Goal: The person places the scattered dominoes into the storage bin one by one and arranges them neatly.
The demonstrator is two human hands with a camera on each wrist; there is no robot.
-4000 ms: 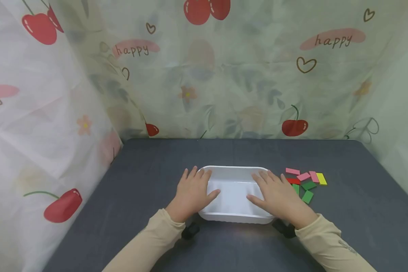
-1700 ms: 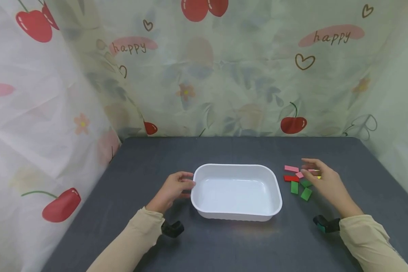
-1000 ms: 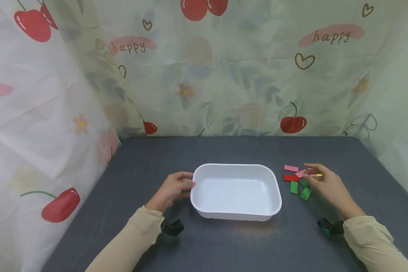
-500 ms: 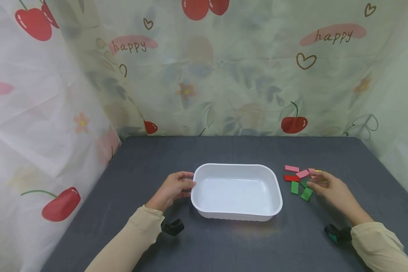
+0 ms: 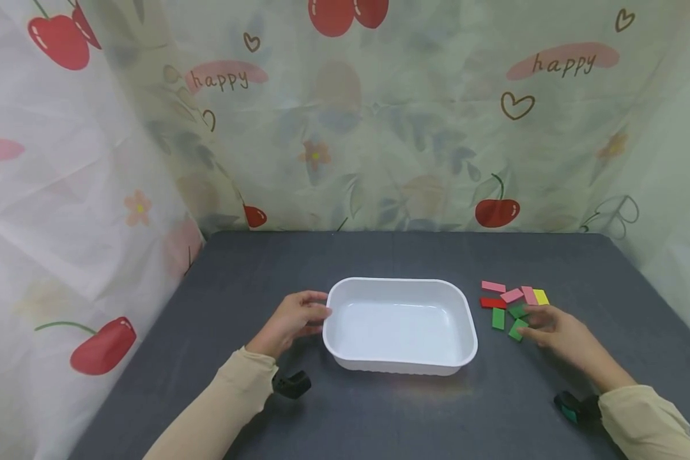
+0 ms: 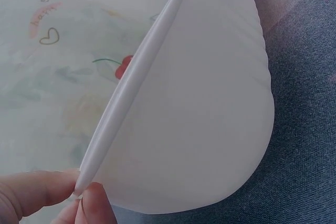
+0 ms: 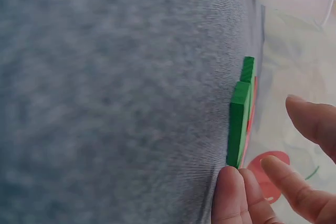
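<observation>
My left hand (image 5: 287, 322) is at the left side of a white plastic tray (image 5: 402, 319). In the left wrist view its thumb and fingers pinch the tray's rim (image 6: 131, 85). At the right, my right hand (image 5: 563, 335) reaches over a group of small flat rectangular blocks, thumb and fingers apart. The nearest green block (image 5: 517, 330) lies by its thumb tip; another green block (image 5: 517, 311) is partly under the fingers. In the right wrist view, fingertips meet or nearly meet the end of a green block (image 7: 238, 124) lying on the cloth.
Beside these lie a third green block (image 5: 498, 318), a red block (image 5: 492, 303), pink blocks (image 5: 492, 286) and a yellow block (image 5: 541, 296). Dark cloth covers the table (image 5: 414, 415). A printed curtain (image 5: 374, 128) stands behind and at both sides.
Both hands were over the tray at first; the left then went to its left rim and the right to the blocks. Lately the right hand has drawn nearer me, uncovering the yellow and pink blocks.
</observation>
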